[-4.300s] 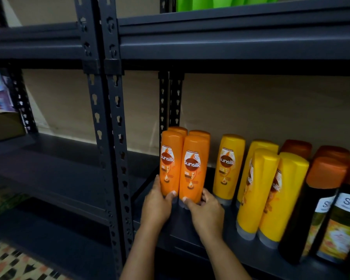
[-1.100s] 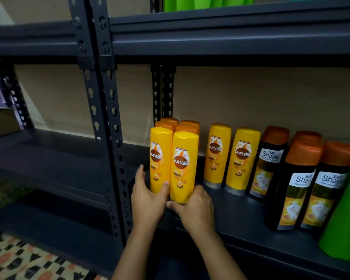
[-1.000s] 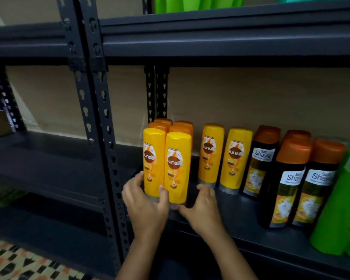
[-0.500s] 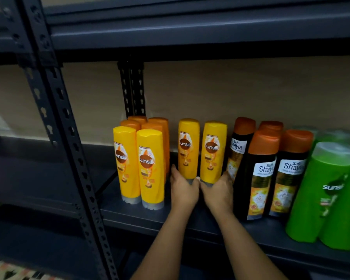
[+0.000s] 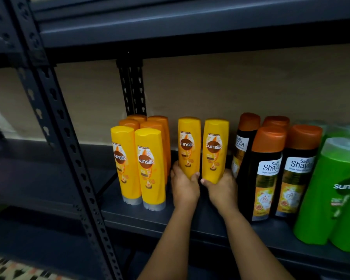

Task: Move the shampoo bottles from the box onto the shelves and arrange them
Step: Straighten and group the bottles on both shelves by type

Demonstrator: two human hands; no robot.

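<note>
On the dark shelf (image 5: 190, 221) my left hand (image 5: 184, 187) grips the base of one yellow Sunsilk bottle (image 5: 189, 145). Beside it, my right hand (image 5: 221, 190) grips a second yellow Sunsilk bottle (image 5: 215, 148). Both bottles stand upright side by side. To their left stand two more yellow bottles (image 5: 138, 164) at the shelf's front, with several orange bottles (image 5: 150, 123) behind them. The box is out of sight.
Black Shayla bottles with orange caps (image 5: 269, 168) stand just right of my right hand. Green Sunsilk bottles (image 5: 335, 190) fill the far right. A perforated dark upright (image 5: 69, 142) runs down the left, and an upper shelf (image 5: 190, 23) spans overhead.
My hands left the front pair of yellow bottles, moved right and took hold of the second yellow pair. The view shifted right and closer.
</note>
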